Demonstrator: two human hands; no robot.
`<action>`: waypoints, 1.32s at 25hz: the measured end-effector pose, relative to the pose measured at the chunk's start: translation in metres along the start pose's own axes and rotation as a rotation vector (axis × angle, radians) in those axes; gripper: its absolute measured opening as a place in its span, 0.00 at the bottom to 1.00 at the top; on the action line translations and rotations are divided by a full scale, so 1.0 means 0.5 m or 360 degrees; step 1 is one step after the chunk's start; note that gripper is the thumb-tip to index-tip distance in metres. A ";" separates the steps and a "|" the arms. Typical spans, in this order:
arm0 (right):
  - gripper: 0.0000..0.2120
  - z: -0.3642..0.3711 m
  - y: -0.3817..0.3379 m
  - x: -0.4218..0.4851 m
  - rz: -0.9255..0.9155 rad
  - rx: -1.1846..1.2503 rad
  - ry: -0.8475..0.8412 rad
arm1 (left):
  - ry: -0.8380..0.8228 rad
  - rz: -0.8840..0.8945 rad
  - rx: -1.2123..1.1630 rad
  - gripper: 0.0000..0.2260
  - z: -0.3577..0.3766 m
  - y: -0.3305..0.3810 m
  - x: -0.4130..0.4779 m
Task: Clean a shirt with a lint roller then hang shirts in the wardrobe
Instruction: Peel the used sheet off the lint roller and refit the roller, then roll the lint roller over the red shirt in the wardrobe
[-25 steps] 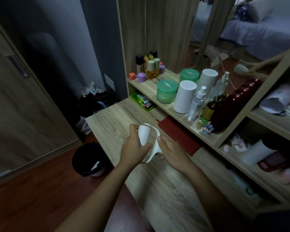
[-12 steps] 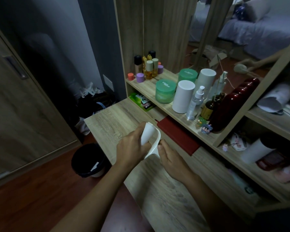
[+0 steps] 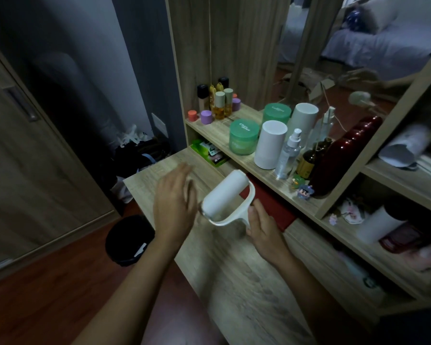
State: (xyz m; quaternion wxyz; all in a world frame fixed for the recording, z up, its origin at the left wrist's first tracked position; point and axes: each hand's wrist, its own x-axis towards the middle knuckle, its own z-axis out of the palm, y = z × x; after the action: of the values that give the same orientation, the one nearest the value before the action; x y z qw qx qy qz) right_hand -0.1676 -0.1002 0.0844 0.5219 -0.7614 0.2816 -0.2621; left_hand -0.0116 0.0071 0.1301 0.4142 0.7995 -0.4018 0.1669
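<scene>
A white lint roller (image 3: 225, 196) hangs tilted above the wooden desk (image 3: 237, 282). My right hand (image 3: 263, 226) grips its handle from below. Just left of the roll, my left hand (image 3: 176, 202) hovers with fingers spread and straight, and nothing in it. No shirt is in view. The wardrobe door (image 3: 25, 150) with its recessed handle stands at the left.
On the shelf (image 3: 249, 158) behind the desk are green jars (image 3: 243, 140), white cylinders (image 3: 270, 148), a spray bottle (image 3: 288, 154) and several small bottles. A red book (image 3: 274, 205) lies on the desk beside the roller. A black bin (image 3: 130, 240) stands on the floor at the desk's left.
My left hand has let go of the roll and drawn away to the left with fingers spread. The roller has tipped up in my right hand.
</scene>
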 end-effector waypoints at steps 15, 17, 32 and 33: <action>0.20 0.012 -0.015 0.017 -0.0022 -0.0029 0.0053 | -0.0537 0.0886 0.0063 0.23 -0.013 0.002 -0.043; 0.14 0.019 -0.020 0.018 -0.0030 -0.0004 0.0039 | -0.0559 0.1009 0.0189 0.22 -0.008 -0.023 -0.044; 0.16 0.300 -0.115 0.117 -0.0079 -0.0017 -0.0210 | -0.0377 -0.0087 -0.0282 0.18 -0.187 -0.262 0.040; 0.15 0.340 -0.131 0.127 -0.0124 -0.0051 -0.0266 | -0.0362 -0.0097 -0.0270 0.18 -0.213 -0.298 0.051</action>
State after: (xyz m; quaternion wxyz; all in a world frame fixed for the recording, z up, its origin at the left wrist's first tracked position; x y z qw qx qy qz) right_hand 0.0052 -0.0151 0.0989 0.5207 -0.7992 0.2113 -0.2132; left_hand 0.1277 0.1287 0.1307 0.4370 0.7872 -0.4343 0.0279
